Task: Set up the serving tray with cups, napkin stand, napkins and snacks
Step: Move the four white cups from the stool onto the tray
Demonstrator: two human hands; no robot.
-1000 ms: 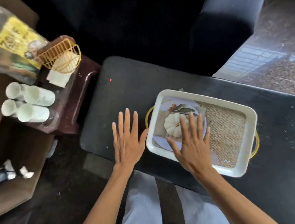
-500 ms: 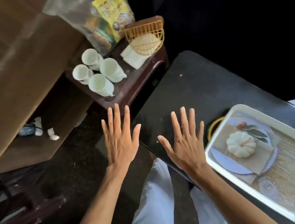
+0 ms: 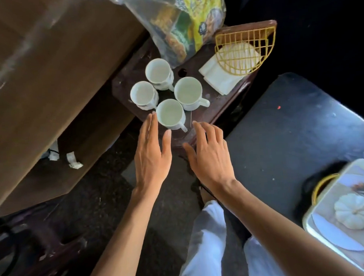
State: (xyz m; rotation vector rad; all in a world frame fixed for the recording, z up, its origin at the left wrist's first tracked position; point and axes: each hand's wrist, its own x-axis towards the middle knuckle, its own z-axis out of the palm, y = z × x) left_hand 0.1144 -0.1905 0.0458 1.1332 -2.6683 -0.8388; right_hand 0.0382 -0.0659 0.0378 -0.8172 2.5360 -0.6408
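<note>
The straight, close-set fingers [image 3: 151,126] of the left hand [image 3: 151,158] are held just beside the nearest white ceramic cup [image 3: 170,115]; whether they touch it cannot be told. The slightly bent, spread fingers [image 3: 204,130] of the right hand [image 3: 209,157] are held near its handle. Nothing is gripped by either hand. Four such cups are grouped on a dark wooden side table [image 3: 217,113]. Behind them a gold wire napkin stand [image 3: 246,47], white folded napkins [image 3: 218,75] and a clear plastic snack bag [image 3: 182,27] are seen. The white rectangular serving tray [image 3: 309,217] is set well apart on a black table [image 3: 291,133].
</note>
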